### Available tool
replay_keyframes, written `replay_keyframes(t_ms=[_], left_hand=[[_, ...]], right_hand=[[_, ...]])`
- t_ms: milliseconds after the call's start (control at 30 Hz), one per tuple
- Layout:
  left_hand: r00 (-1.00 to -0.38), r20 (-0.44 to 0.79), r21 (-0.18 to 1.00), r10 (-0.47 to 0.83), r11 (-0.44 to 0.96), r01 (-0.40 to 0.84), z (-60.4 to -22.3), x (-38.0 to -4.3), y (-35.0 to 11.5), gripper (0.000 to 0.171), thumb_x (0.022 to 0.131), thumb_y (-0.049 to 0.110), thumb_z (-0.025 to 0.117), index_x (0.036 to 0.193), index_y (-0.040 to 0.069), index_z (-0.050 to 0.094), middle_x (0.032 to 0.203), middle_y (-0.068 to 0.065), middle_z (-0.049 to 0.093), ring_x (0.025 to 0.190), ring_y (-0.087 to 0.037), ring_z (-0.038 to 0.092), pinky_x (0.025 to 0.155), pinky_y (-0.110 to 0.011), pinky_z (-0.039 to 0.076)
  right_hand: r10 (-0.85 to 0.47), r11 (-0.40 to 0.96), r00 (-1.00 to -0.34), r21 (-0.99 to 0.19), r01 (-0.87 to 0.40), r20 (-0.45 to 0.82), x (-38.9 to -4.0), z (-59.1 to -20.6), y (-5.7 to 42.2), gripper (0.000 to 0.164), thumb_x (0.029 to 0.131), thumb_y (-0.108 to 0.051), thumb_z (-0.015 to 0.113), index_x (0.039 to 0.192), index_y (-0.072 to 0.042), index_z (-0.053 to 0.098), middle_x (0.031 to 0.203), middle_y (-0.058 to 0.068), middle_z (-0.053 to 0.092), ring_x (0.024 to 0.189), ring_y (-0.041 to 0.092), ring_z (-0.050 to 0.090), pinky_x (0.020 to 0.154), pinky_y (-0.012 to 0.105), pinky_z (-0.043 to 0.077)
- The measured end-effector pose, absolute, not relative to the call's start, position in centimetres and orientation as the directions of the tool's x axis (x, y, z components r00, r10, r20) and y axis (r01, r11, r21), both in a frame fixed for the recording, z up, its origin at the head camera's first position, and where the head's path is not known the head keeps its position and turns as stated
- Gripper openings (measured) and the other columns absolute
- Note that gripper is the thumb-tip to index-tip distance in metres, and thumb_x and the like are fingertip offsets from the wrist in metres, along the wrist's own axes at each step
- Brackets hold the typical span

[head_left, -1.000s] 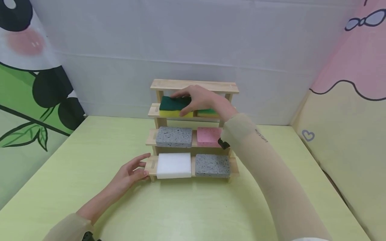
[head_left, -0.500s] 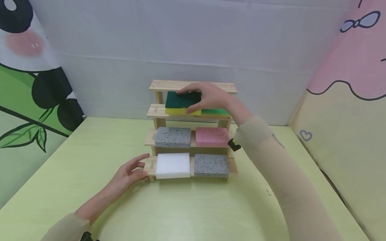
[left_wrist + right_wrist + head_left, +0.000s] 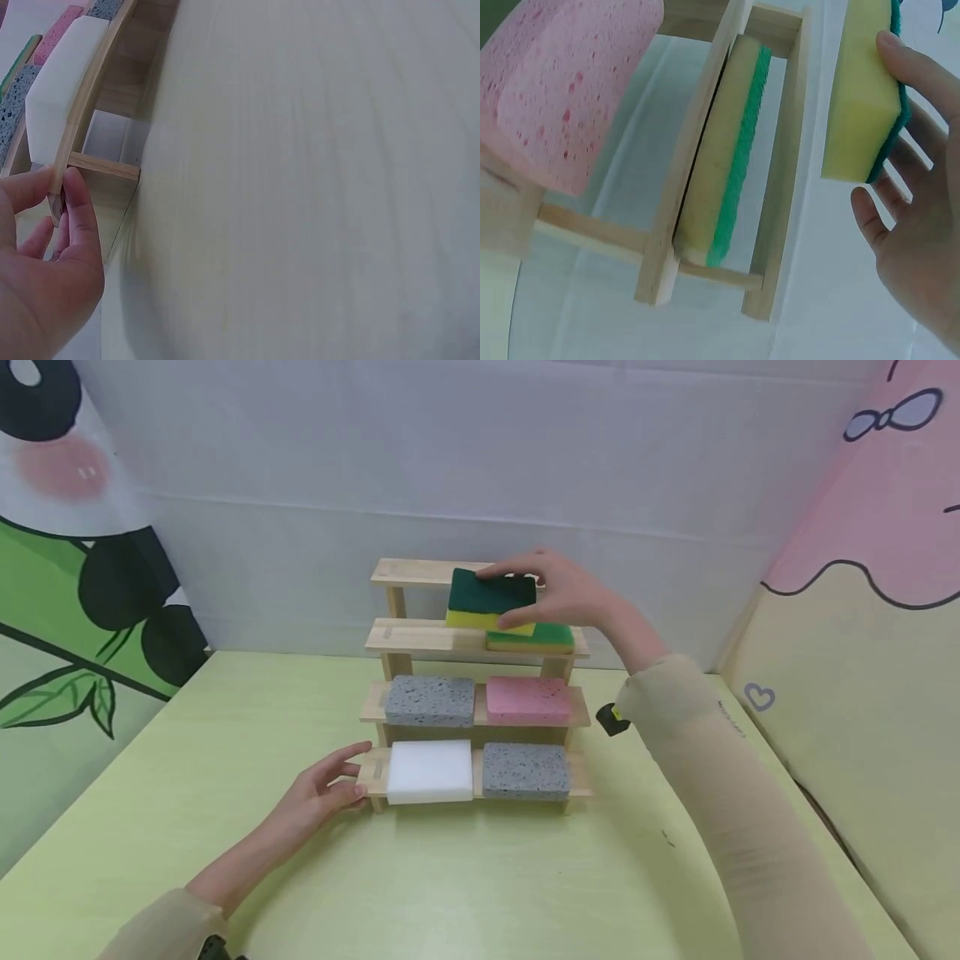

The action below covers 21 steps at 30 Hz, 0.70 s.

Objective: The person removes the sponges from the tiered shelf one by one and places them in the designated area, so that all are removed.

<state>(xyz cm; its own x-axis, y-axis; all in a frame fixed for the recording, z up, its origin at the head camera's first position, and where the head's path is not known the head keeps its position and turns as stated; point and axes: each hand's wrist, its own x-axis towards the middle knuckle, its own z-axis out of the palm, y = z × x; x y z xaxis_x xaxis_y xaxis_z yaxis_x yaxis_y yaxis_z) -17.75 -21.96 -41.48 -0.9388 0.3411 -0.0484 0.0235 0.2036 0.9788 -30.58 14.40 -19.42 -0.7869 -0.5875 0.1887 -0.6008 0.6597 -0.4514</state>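
Note:
My right hand [image 3: 566, 589] grips a yellow sponge with a dark green scouring face [image 3: 487, 592]. It is held in the air over the second tier from the top, in front of the top board. Below and to its right a sponge with a lighter green face [image 3: 551, 637] lies on that tier. In the right wrist view, the thumb presses the held sponge [image 3: 861, 97] and the other fingers lie behind it. My left hand [image 3: 318, 789] pinches the left end of the bottom board of the wooden stepped rack [image 3: 408, 633]; the left wrist view shows thumb and fingers about its end.
On the rack's lower tiers sit a grey speckled sponge [image 3: 430, 701], a pink sponge [image 3: 528, 701], a white sponge [image 3: 430, 772] and another grey sponge [image 3: 525, 771]. A white cloth wall [image 3: 300, 577] stands close behind the rack. Printed panels flank the pale table [image 3: 480, 893].
My right hand has lifted the dark green and yellow sponge off the left of the second tier and carried it up and rightward. The left hand stays on the rack.

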Motion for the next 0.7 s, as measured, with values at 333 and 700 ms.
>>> replay_keyframes(t_ms=[333,700], left_hand=[[-0.936,-0.046,0.981,0.348,0.195,0.024,-41.9,-17.9,-22.0,0.067,0.097,0.015,0.061,0.155,0.008,0.028,0.132,-0.028,0.047,0.102,-0.008,0.065,0.090,-0.021,0.057],[-0.938,-0.043,0.983,0.344,0.182,0.021,-41.8,-17.9,-21.9,0.067,0.097,0.013,0.061,0.155,0.008,0.028,0.131,-0.027,0.047,0.100,-0.008,0.066,0.090,-0.021,0.057]], right_hand=[[-0.578,0.644,-0.786,-0.469,-0.605,0.219,-30.3,-19.0,17.4,0.062,0.082,-0.032,0.081,0.139,-0.030,0.057,0.145,-0.004,0.053,0.127,0.018,0.039,0.107,0.052,0.040],[-0.535,0.665,-0.799,-0.447,-0.599,0.275,-30.0,-18.8,21.5,0.064,0.083,-0.021,0.080,0.142,-0.027,0.054,0.146,0.001,0.052,0.127,0.021,0.040,0.099,0.048,0.040]])
